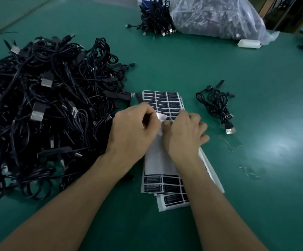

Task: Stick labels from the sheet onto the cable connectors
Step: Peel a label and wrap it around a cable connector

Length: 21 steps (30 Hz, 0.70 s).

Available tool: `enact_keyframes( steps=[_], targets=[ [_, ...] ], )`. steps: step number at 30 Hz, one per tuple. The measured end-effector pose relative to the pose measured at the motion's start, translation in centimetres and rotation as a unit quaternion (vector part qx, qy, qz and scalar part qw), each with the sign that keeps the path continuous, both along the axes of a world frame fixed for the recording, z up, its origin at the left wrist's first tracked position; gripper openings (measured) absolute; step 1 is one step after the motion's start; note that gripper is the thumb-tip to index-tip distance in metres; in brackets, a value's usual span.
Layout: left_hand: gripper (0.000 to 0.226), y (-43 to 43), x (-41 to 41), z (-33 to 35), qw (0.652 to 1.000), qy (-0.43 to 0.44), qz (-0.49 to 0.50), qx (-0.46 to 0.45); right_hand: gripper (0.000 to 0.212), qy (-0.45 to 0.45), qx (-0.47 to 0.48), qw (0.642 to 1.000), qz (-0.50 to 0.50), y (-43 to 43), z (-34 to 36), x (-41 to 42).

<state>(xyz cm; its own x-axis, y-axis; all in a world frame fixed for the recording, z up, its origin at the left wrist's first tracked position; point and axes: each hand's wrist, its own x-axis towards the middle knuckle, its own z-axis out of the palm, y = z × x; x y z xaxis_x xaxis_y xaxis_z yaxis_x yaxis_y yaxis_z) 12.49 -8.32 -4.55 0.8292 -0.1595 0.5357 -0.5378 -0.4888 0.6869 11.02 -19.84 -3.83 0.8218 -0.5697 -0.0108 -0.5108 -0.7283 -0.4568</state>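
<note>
A stack of white label sheets [162, 99] printed with rows of black labels lies in the middle of the green table [192, 69]. My left hand [132, 129] and my right hand [183, 132] meet over the sheets. Both have curled fingers and pinch a curled-up white piece of the top sheet [161, 116] between them. A big heap of black USB cables [44, 105] lies to the left of the sheets. One coiled black cable [217, 104] with a silver USB plug lies to the right.
At the far edge lie a bundle of black cables [156, 20] and a clear plastic bag [217, 17] full of cables, with a small white box [248, 44] beside it. Small dark scraps [250, 171] and clear film [231, 143] lie to the right of the sheets.
</note>
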Motion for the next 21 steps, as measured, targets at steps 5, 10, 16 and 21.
enact_keyframes(
  steps=[5,10,16,21],
  targets=[
    [0.012,0.2,0.1,-0.1,1.0,0.003,0.002,-0.009,0.029,0.026,0.03,0.998,0.043,0.0,0.7,1.0],
    [0.013,0.1,0.1,0.0,1.0,0.008,0.001,-0.019,0.03,-0.068,0.066,0.987,0.131,-3.4,2.9,1.4],
    [0.015,0.2,0.0,-0.1,0.999,-0.004,0.002,-0.035,0.016,-0.286,0.191,0.934,0.099,-3.6,2.3,0.0],
    [0.014,0.2,0.2,-0.3,0.999,-0.04,-0.009,-0.007,0.037,-0.219,0.443,0.868,0.058,-3.4,2.2,-0.4]
  ],
)
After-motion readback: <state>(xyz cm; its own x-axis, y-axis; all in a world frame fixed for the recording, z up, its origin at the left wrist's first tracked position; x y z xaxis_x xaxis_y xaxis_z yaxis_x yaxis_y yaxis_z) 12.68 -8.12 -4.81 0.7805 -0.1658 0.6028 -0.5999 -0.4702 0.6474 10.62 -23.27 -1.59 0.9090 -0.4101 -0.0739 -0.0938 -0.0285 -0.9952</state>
